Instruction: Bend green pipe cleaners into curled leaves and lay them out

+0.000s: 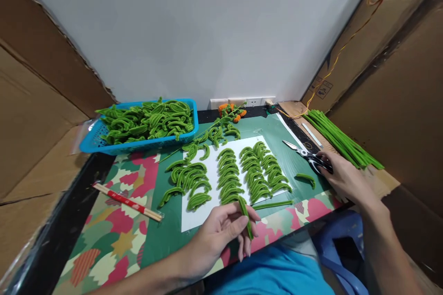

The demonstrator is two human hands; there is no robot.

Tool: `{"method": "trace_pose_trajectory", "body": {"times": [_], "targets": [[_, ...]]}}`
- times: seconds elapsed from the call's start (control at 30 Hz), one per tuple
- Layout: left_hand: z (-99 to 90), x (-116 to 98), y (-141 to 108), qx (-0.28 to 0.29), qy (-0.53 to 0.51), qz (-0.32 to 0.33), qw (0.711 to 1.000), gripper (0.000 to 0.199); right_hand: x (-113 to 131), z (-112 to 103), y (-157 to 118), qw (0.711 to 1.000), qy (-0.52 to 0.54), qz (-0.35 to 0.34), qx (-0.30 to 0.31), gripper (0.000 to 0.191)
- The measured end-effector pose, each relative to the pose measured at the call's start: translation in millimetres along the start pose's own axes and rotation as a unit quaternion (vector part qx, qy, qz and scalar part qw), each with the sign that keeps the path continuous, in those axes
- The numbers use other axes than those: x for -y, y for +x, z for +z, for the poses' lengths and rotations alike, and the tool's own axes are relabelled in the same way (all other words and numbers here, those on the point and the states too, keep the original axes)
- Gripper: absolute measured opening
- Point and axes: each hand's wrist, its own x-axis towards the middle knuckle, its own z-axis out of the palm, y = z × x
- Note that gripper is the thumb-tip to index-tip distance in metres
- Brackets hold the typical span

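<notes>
My left hand (pixel 226 230) is closed in a pinch on a short, folded piece of green pipe cleaner (pixel 245 217), held just over the front of the table. At the right, my right hand (pixel 337 170) has its fingers closed around the black handles of a pair of scissors (pixel 306 153), whose blades lie parted, pointing to the back left. Beside them sits a bent green piece (pixel 305 179). Curved green leaf shapes (pixel 230 175) lie in several columns on a white sheet (pixel 189 223). A straight green stem (pixel 273 204) rests in front of the columns.
A blue plastic basket (pixel 138 145) heaped with green leaf shapes stands at back left. Orange flowers (pixel 226 109) on a stem lie near the wall sockets (pixel 254 101). Wrapped chopsticks (pixel 128 201) are at left. A bundle of green stems (pixel 342 138) and a pen (pixel 311 134) lie right.
</notes>
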Motion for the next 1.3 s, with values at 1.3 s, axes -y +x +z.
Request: {"method": "trace_pose_trajectory", "body": {"times": [1.3], "targets": [[2.2, 4, -5, -0.001, -0.104, 0.057, 0.993, 0.031, 137, 38, -104, 0.968, 0.077, -0.227, -0.081, 0.08]]}}
